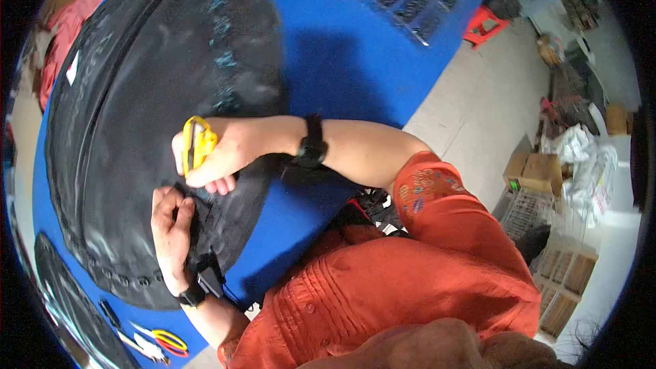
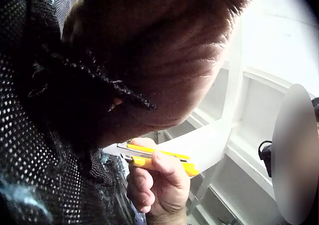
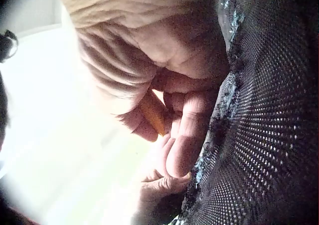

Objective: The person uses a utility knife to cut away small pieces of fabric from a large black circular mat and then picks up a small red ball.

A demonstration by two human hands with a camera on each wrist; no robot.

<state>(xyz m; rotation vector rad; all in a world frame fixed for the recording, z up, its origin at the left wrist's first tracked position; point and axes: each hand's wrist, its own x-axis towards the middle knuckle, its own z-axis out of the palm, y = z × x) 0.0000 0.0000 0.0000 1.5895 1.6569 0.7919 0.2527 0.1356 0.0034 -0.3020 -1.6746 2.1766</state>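
Note:
A large rounded piece of black mesh fabric (image 1: 157, 82) with tufts of teal thread lies over the blue table. My right hand (image 1: 222, 150) grips yellow thread snips (image 1: 196, 143) close above the fabric. In the left wrist view, the blades of the snips (image 2: 142, 162) point toward the left hand. My left hand (image 1: 172, 232) is just nearer to me, thumb and fingers pinching the dark mesh. A short fuzzy black strand (image 2: 129, 93) shows below its palm. The right wrist view has the right hand's curled fingers (image 3: 192, 120) right against the mesh; its palm hides most of the snips.
Scissors with yellow and red handles (image 1: 171, 343) lie at the near left of the blue table (image 1: 403, 75). A clear compartment tray (image 1: 425, 31) with dark pieces stands at the far side. Beyond the table are a red stool (image 1: 484, 27), another person and a cardboard box (image 1: 533, 172).

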